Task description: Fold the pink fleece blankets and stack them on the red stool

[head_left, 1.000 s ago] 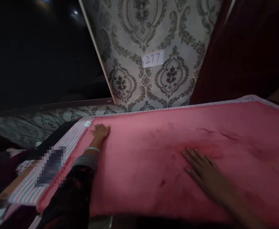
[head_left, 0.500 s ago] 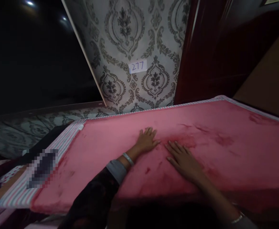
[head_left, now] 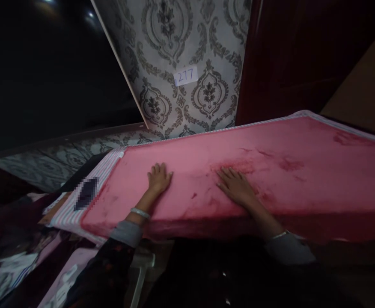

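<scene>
A pink plush blanket (head_left: 184,162) lies spread over a table-like surface, its pile marked with darker red brushed streaks. My left hand (head_left: 159,177) rests flat on its left part, fingers spread, palm down. Further right, my right hand (head_left: 235,186) also lies flat on the pink pile beside a dark red patch, with its fingers stretched out. Neither hand holds anything. Striped fabric (head_left: 73,207) shows along the blanket's left side and as a thin border at the back.
A pixelated dark item (head_left: 87,193) sits on the striped fabric. Piled clothes (head_left: 20,269) lie low at the left. Behind are a large black screen (head_left: 46,72), patterned wallpaper (head_left: 209,92) with a paper marked 277 (head_left: 186,76), and a dark red door-like panel (head_left: 280,64).
My left hand has moved left across the blanket, away from my right hand. My right hand stays near the same red patch. The view has tilted down.
</scene>
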### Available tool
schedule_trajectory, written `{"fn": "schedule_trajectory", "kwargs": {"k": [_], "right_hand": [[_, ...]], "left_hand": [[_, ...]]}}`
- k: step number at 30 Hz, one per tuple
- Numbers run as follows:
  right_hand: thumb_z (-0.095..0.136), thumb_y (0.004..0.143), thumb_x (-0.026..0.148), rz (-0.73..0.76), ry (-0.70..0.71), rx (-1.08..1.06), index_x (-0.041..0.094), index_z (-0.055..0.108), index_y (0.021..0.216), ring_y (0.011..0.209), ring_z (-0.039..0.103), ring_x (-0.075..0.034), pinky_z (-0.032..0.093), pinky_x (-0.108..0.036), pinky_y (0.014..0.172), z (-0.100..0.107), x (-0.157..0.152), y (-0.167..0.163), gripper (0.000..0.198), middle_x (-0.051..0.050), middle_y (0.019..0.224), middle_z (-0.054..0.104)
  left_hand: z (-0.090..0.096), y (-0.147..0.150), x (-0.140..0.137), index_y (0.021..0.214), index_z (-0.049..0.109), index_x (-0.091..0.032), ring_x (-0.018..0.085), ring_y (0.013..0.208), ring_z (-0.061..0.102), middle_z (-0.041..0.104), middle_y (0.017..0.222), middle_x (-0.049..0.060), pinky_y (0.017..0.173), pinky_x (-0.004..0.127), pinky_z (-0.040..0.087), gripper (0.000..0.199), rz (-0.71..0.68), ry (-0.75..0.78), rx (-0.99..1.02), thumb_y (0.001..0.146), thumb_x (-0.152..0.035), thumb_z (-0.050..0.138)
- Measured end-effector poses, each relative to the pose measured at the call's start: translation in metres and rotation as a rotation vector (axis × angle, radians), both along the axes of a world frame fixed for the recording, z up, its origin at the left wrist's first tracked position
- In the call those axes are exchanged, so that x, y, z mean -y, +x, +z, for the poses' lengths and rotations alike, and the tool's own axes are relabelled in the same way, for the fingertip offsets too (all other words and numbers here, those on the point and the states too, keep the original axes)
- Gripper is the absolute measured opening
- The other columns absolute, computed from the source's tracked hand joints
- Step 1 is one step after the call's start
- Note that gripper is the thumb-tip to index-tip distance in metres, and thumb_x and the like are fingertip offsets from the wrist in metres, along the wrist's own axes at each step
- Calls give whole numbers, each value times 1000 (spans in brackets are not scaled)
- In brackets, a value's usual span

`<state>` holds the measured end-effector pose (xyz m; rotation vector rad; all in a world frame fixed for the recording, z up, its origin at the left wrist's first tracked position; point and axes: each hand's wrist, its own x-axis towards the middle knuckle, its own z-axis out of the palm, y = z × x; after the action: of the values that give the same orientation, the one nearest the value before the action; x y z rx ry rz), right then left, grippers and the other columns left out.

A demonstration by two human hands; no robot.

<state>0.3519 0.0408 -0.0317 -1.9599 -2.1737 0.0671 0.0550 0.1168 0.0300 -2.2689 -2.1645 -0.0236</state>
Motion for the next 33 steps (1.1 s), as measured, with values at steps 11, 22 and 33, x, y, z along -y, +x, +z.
{"fn": "schedule_trajectory", "kwargs": {"k": [11,22,33], "right_hand": [[29,102,49,19,21,-23,22,38,155,147,29,-34,24,-56,117,-4,-3,4,59,-8,161,31],[30,102,48,8,-8,-23,22,38,155,147,29,-34,23,-55,118,0,0,4,59,-8,162,31],[27,103,50,7,-32,3,24,35,157,148,25,-33,22,-54,119,-2,0,5,60,-7,162,30]], "left_hand": [[-43,58,126,158,27,-18,28,154,17,22,165,14,125,53,12,76,-565,-2,88,96,-61,38],[-31,-89,100,155,34,-14,29,151,25,29,163,14,120,52,25,62,145,64,-202,101,-45,28],[-28,-139,93,151,37,-6,33,149,29,35,159,21,117,55,28,66,334,96,-137,98,-44,28]]}}
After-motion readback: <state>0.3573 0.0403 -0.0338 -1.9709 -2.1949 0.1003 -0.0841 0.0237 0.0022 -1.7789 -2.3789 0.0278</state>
